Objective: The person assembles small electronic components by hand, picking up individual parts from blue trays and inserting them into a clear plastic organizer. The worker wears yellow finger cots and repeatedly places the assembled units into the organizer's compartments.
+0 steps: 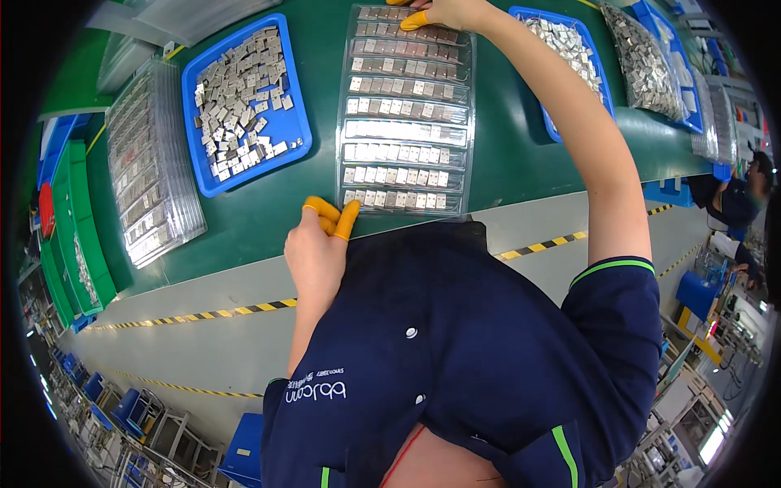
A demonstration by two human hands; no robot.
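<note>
A clear plastic tray (404,130) lies on the green table in front of me, its rows filled with small silver metal pieces that look like USB plugs (395,154). At its near left corner is my left hand (319,244), with yellow finger covers; its fingers close on the tray's edge. My right hand (446,14) reaches across to the tray's far end, also in yellow finger covers. Thumb and finger there close on the tray's far edge, partly cut off by the top of the picture.
Left of the tray stands a blue bin (306,138) of loose metal plugs, then a stack of filled clear trays (154,163) and green bins (81,220). Beyond my right arm are another blue bin (554,132) and a bag of metal parts (647,69). A person (736,195) is at far right.
</note>
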